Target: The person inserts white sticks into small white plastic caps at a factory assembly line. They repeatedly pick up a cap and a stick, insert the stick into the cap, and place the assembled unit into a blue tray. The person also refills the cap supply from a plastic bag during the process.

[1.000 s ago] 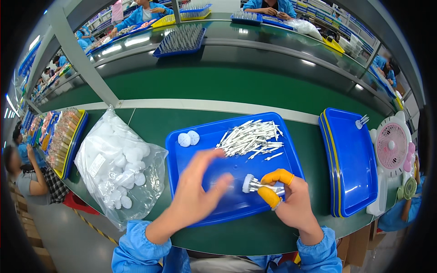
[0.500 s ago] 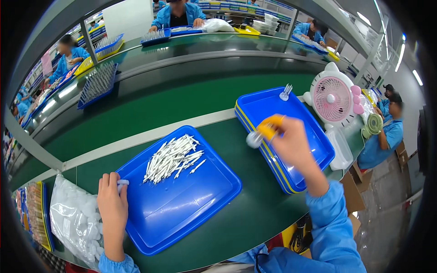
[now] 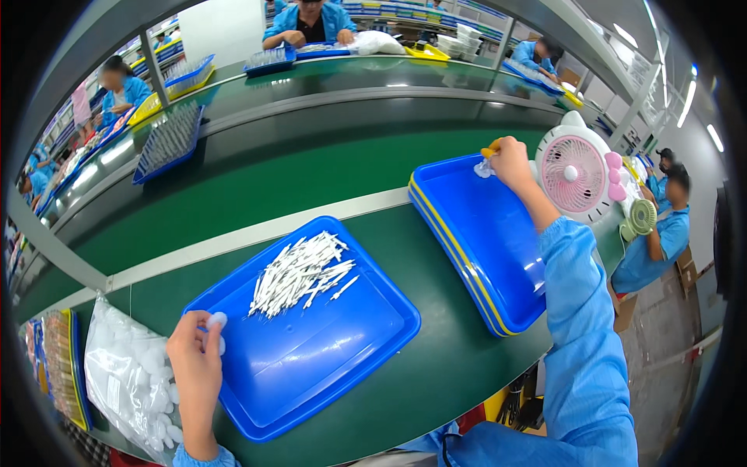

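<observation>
My left hand [image 3: 194, 346] is closed on small white rounded pieces [image 3: 218, 321], pinched at the left rim of a blue tray [image 3: 311, 373]. In that tray lies a loose pile of thin white sticks [image 3: 299, 272] with dark tips. My right hand [image 3: 510, 163], with orange coverings on its fingertips, reaches to the far left corner of a second blue tray [image 3: 490, 226], the top one of a stack. Under its fingers are whitish pieces [image 3: 484, 168], partly hidden; the fingers look closed on one of them.
A clear bag of white rounded pieces [image 3: 128, 366] lies left of the near tray. A pink and white fan [image 3: 572, 171] and a small green fan [image 3: 642, 216] stand at the right. Beyond the green belt [image 3: 311, 175], people in blue work at trays.
My right hand has moved away from me, from the stack's left edge to its far corner, carrying a white round piece. My left hand has turned slightly, showing more of its white pieces.
</observation>
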Action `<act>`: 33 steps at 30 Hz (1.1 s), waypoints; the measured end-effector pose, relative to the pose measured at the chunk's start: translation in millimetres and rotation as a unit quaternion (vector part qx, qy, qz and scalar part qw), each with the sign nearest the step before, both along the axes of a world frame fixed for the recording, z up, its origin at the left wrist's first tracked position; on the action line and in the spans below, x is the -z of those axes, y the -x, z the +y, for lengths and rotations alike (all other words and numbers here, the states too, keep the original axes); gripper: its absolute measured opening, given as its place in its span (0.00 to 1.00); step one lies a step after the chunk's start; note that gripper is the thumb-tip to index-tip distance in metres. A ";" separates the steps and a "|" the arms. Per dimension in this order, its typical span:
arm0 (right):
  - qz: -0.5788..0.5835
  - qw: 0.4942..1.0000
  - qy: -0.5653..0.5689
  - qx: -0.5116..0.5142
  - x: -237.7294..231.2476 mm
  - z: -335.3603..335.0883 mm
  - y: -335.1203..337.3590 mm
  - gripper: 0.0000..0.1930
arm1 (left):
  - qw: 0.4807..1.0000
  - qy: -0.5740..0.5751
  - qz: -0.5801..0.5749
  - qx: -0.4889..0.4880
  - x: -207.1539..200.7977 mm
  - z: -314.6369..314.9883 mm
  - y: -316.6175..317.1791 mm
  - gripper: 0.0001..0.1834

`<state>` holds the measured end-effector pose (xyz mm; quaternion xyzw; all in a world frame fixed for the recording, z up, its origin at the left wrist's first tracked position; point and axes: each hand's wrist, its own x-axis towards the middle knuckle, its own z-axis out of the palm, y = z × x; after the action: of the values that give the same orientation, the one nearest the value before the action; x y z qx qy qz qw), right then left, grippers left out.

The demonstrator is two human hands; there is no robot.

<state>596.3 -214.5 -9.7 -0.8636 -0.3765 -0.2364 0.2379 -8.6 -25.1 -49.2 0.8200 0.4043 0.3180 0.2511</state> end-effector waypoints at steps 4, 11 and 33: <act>-0.053 0.998 0.007 0.023 -27.1 3.6 88.8 0.10 | 0.987 0.154 -0.031 0.017 -11.9 -41.2 4.8 0.06; 0.067 0.909 0.156 -0.381 6.1 8.1 307.3 0.08 | 0.984 0.096 0.045 0.147 -17.5 -80.1 2.7 0.07; 0.162 0.882 0.088 -0.433 30.4 23.8 345.0 0.13 | 0.899 0.385 -0.172 0.120 -2.8 -65.5 -26.9 0.09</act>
<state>251.3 -190.6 -40.0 -0.6583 -0.6883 0.0680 0.2970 18.3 -90.6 -46.5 0.6343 0.3441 0.2413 0.6489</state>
